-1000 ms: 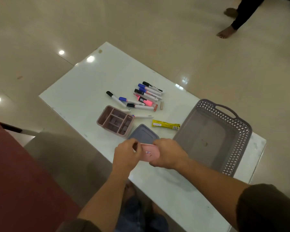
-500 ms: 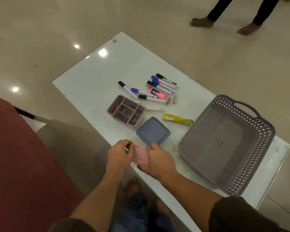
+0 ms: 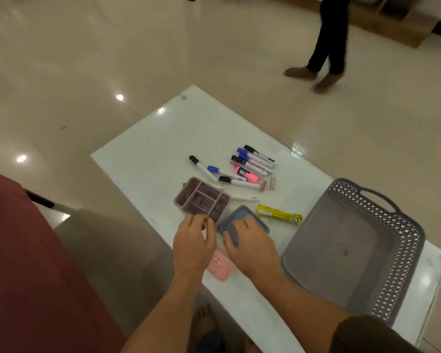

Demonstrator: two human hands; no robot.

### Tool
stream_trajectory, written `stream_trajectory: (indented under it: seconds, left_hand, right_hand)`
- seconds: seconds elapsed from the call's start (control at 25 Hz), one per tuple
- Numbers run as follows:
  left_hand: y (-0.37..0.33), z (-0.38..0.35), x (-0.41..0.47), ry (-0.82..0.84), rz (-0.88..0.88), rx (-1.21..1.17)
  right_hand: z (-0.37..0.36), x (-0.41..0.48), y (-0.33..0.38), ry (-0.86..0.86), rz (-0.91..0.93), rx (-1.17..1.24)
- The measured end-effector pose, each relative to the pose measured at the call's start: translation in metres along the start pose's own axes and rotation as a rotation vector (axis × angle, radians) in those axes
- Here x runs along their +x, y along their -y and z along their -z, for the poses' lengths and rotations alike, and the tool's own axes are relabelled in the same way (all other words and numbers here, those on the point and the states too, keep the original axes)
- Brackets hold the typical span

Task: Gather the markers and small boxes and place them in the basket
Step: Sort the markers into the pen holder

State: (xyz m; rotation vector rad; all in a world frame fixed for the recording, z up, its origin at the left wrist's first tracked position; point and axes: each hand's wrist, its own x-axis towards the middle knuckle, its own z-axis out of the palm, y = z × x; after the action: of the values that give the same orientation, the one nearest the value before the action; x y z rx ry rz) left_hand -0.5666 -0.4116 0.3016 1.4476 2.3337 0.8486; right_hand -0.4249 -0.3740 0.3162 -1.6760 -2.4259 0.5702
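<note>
Head view: nothing is sitting in the basket (image 3: 402,240) yet. Your left hand (image 3: 192,247) is reaching to the pink divided box (image 3: 201,200), fingers curled, holding nothing I can tell. The pink lid (image 3: 220,267) is lying below. Your right hand (image 3: 250,244) is pressing the grey lid (image 3: 250,217). The markers (image 3: 242,169) are lying beyond, their labels unreadable.

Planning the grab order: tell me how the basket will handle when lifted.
The basket looks like thin perforated plastic and is empty, so probably light for its size. Its lattice walls may flex somewhat. The handle on its far rim suggests a one-handed lift, though it might tilt.
</note>
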Motion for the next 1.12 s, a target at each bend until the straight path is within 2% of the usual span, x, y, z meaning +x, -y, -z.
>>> stream_trajectory:
  seconds: [0.12,0.28,0.44,0.68,0.88,1.0,1.12]
  left_hand:
    - [-0.044,0.017,0.059,-0.025,-0.084,-0.007]
    - [-0.068,0.033,0.136,-0.021,0.021,0.028]
    - [-0.052,0.006,0.194,0.046,0.201,0.113]
    - [-0.028,-0.063,0.247,0.332,0.404,0.199]
    - [-0.009,-0.083,0.273,0.374,0.659,0.209]
    - [-0.006,-0.089,0.279,0.349,0.676,0.121]
    - [-0.005,-0.086,0.279,0.369,0.573,0.09]
  right_hand:
    - [0.047,0.064,-0.002,-0.059,-0.05,0.064]
    - [0.087,0.128,-0.014,0.01,-0.038,-0.002]
    - [0.058,0.178,-0.02,0.138,-0.033,-0.06]
    - [-0.014,0.211,-0.01,0.264,0.052,-0.202]
    - [-0.027,0.234,-0.006,0.288,0.019,-0.22]
    - [-0.025,0.245,-0.006,0.34,0.027,-0.262]
    - [-0.021,0.252,-0.004,0.395,-0.004,-0.306]
